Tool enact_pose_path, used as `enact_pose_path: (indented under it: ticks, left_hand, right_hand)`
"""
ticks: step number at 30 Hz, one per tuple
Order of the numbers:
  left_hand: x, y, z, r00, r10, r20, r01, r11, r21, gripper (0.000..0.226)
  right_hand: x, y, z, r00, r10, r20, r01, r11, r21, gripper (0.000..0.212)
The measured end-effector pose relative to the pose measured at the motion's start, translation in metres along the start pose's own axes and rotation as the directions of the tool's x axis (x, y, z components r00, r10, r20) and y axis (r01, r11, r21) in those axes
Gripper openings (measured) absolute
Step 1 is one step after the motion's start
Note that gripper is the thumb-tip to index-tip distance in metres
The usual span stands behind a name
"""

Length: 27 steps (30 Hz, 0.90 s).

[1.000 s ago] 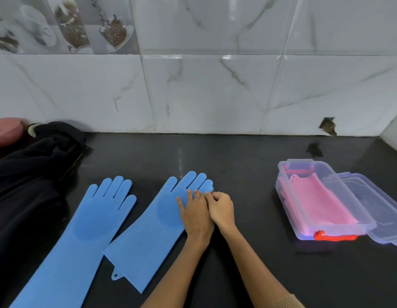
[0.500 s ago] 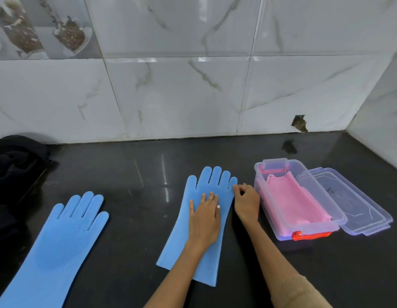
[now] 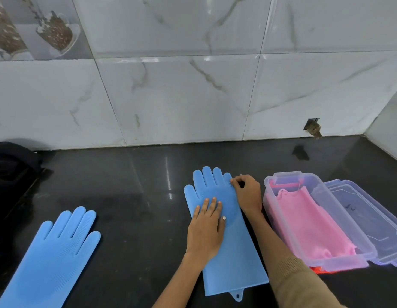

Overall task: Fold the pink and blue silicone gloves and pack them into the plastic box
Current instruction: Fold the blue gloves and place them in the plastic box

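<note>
plain blue glove (image 3: 228, 247) under left hand (image 3: 205, 233)

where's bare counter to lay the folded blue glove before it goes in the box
Widest bare patch: dark counter between the far blue glove and the glove under the hands. Another strip runs behind, along the tiled wall. Crowded on the right: plastic box of pink gloves, lid alongside.
</note>
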State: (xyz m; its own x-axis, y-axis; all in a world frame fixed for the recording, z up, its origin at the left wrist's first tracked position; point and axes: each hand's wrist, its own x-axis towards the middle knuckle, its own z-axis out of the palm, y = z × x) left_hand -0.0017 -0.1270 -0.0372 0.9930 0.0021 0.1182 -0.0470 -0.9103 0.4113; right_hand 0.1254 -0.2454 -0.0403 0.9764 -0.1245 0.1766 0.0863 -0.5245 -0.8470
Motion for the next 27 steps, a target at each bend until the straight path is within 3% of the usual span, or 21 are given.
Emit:
enact_pose_path:
  ticks: [5, 10, 17, 21, 24, 27]
  left_hand:
    - [0.017, -0.003, 0.003, 0.999, 0.045, 0.007, -0.045, 0.999, 0.017, 0.049]
    - [0.023, -0.007, 0.001, 0.996, 0.088, 0.028, -0.089, 0.996, 0.023, 0.050]
    - [0.008, -0.005, -0.003, 0.997, 0.067, 0.042, -0.067, 0.998, 0.014, 0.050]
    - [-0.002, -0.003, -0.008, 0.997, 0.039, 0.062, -0.035, 0.997, -0.068, 0.049]
    - [-0.015, -0.008, -0.020, 1.000, -0.006, -0.027, 0.003, 0.993, -0.117, 0.049]
    - [-0.027, -0.024, -0.036, 0.972, -0.147, -0.184, 0.137, 0.988, -0.066, 0.049]
  right_hand:
    - [0.010, 0.004, 0.003, 1.000, -0.022, -0.015, 0.022, 1.000, -0.019, 0.007]
    - [0.002, -0.005, -0.003, 0.997, 0.033, -0.065, -0.032, 0.999, 0.023, 0.018]
    - [-0.038, -0.006, -0.011, 0.993, 0.095, -0.065, -0.102, 0.989, -0.106, 0.021]
    - [-0.036, -0.015, -0.017, 0.987, 0.150, -0.050, -0.154, 0.985, -0.083, 0.024]
    - [-0.041, -0.026, -0.021, 0.979, 0.196, -0.058, -0.200, 0.978, -0.056, 0.020]
    - [-0.063, -0.043, -0.011, 0.981, 0.169, -0.098, -0.184, 0.966, -0.182, 0.030]
